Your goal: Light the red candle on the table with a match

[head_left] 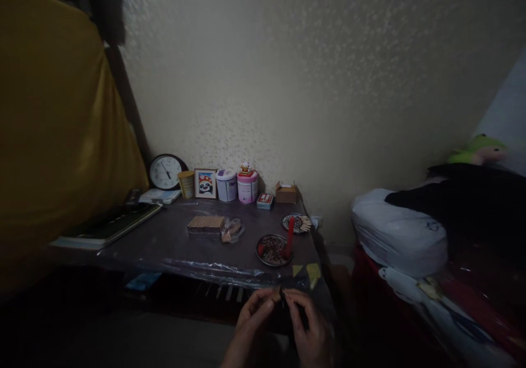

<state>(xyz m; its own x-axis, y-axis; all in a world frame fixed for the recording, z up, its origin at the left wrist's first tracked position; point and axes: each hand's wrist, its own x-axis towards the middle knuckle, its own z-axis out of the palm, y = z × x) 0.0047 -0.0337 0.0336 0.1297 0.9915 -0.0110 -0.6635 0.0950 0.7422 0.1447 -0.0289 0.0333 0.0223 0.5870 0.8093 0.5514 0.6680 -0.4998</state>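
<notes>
Just in front of the table's near edge, my left hand pinches a small tan-brown piece, which looks like folded paper or card. My right hand meets it from the right, thumb and fingers pressed together at the piece's dark end; what they grip is too small to make out. Beyond my hands is a round metal plate of small dark bits, with a red scoop-like tool in it. Yellow paper pieces lie at the table corner.
On the dark, plastic-covered table are a bundle of brown sticks or tubes, a clear plastic bag and a second plate with pale sticks. A clock, tins and a cardboard box line the wall.
</notes>
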